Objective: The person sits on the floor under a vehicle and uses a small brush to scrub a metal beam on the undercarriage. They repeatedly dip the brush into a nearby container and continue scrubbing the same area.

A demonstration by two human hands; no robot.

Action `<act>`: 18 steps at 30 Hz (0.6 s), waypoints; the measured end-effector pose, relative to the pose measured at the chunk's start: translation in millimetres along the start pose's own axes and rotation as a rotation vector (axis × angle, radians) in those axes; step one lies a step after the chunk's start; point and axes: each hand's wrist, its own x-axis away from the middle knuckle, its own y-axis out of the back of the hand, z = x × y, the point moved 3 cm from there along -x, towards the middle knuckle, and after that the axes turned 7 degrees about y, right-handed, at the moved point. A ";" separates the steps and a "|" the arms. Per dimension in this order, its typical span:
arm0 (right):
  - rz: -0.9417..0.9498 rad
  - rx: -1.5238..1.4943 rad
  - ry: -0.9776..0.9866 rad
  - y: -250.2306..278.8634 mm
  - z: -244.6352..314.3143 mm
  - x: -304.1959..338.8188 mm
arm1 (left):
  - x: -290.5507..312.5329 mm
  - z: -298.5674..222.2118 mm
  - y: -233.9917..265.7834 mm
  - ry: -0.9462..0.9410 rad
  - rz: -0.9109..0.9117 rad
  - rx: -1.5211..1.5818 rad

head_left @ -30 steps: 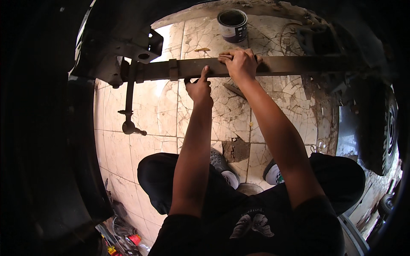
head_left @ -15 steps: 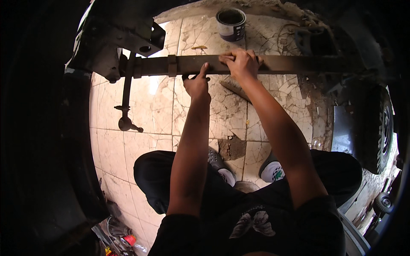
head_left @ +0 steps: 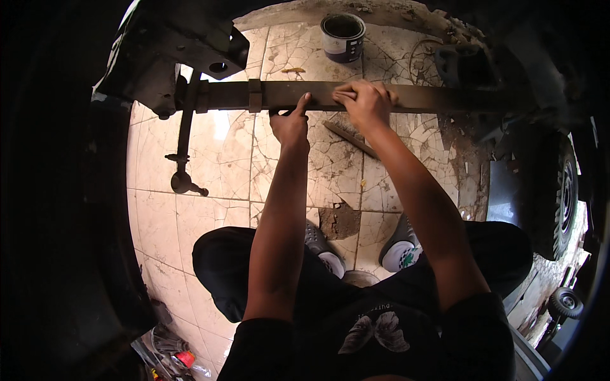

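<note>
A long, flat, dark metal bar, like a vehicle's leaf spring point(head_left: 289, 94), runs across the far part of the view, with a metal clip point(head_left: 255, 95) around it on the left. My left hand point(head_left: 291, 127) grips the bar's near edge, thumb on its face and the other fingers curled beneath. To the right of it, my right hand point(head_left: 368, 105) presses on the bar with bent, closed fingers. Whatever may be under those fingers is hidden. Left of the clip, a rod with a ball joint point(head_left: 182, 182) hangs from a dark bracket point(head_left: 219, 66).
An open paint can point(head_left: 343, 47) stands on cracked floor tiles point(head_left: 216, 219) beyond the bar. A narrow flat piece point(head_left: 349, 138) lies on the floor below my right hand. Tyres point(head_left: 565, 203) are at the right; red and clear litter point(head_left: 184, 359) lies lower left.
My right hand has slid slightly right along the bar, its fingers more bunched. My left hand keeps its grip. The whole view has shifted a little.
</note>
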 end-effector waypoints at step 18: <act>-0.143 0.179 0.152 10.2 -7.0 8.2 | -9.5 11.2 -1.4 -0.065 -0.079 -0.223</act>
